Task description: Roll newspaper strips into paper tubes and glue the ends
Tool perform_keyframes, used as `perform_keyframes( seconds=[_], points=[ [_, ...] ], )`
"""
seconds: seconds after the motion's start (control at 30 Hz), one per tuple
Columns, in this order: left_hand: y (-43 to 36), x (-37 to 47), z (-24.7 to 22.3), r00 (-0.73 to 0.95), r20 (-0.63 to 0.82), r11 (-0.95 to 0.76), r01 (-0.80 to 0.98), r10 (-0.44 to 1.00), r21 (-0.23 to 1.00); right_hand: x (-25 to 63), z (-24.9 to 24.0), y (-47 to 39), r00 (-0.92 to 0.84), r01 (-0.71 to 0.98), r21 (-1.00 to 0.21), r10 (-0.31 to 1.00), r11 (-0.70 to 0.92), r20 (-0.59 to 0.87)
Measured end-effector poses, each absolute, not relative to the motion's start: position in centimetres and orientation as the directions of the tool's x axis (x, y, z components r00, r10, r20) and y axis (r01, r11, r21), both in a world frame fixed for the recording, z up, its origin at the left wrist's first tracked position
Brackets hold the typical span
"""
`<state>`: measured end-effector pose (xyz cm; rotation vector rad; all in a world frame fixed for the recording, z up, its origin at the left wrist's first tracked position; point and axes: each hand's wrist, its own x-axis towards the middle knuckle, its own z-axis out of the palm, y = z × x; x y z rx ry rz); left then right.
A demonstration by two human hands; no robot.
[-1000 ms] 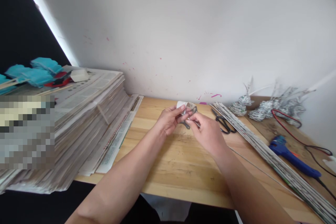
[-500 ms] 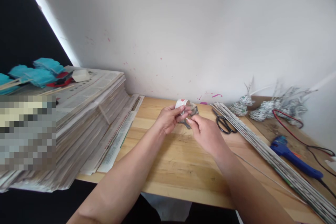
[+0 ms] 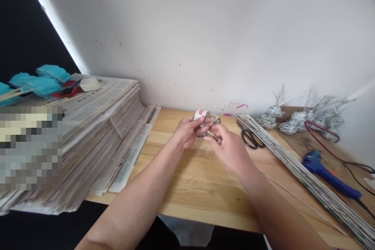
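My left hand [image 3: 189,132] is closed around a short white ring with red print [image 3: 200,114], brownish on the inside, perhaps a cardboard tube or tape core. A thin pale paper stick [image 3: 215,136] runs from the ring toward my right hand [image 3: 230,144], whose thumb and fingers are pinched on it. The long thin strand [image 3: 301,198] emerging beyond my right wrist may be the same stick. Just behind the fingers lies a greyish thing [image 3: 216,119], partly hidden, whose kind I cannot make out.
Black-handled scissors [image 3: 251,138] lie right of my hands, beside a bundle of rolled paper sticks [image 3: 295,164]. A blue glue gun [image 3: 331,175] and woven paper figures [image 3: 293,122] are farther right. A tall newspaper stack [image 3: 117,101] stands at left, with blue packets [image 3: 43,86] on top.
My right hand has shifted slightly and its fingers have re-gripped; the paper stick between the hands now shows more clearly. The ring has tilted a little in my left hand.
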<state>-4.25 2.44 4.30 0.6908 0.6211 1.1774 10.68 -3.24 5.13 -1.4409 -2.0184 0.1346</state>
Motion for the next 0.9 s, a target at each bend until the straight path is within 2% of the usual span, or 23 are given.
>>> perform_keyframes(
  seconds=[0.2,0.43,0.53,0.7,0.9],
  points=[
    [2.45,-4.18,4.4,0.266,-0.095,0.238,-0.58,0.959,0.779,10.7,5.11,-3.11,-0.216,0.837,-0.394,0.891,0.38,0.399],
    [2.36,-4.22,4.52,0.266,-0.081,0.23,-0.596,0.961,0.77,10.63,4.95,-2.94,-0.194,0.783,-0.435,0.839,0.444,0.509],
    [2.34,-4.26,4.59,0.265,-0.076,0.228,-0.607,0.961,0.761,10.61,4.89,-2.99,-0.204,0.816,-0.404,0.861,0.413,0.466],
    [2.37,-4.27,4.61,0.249,-0.102,0.237,-0.606,0.963,0.76,10.56,4.7,-3.1,-0.166,0.812,-0.44,0.875,0.382,0.454],
    [2.49,-4.35,4.41,0.262,-0.071,0.222,-0.609,0.962,0.761,10.57,4.91,-2.99,-0.218,0.837,-0.349,0.842,0.422,0.494]
  ],
)
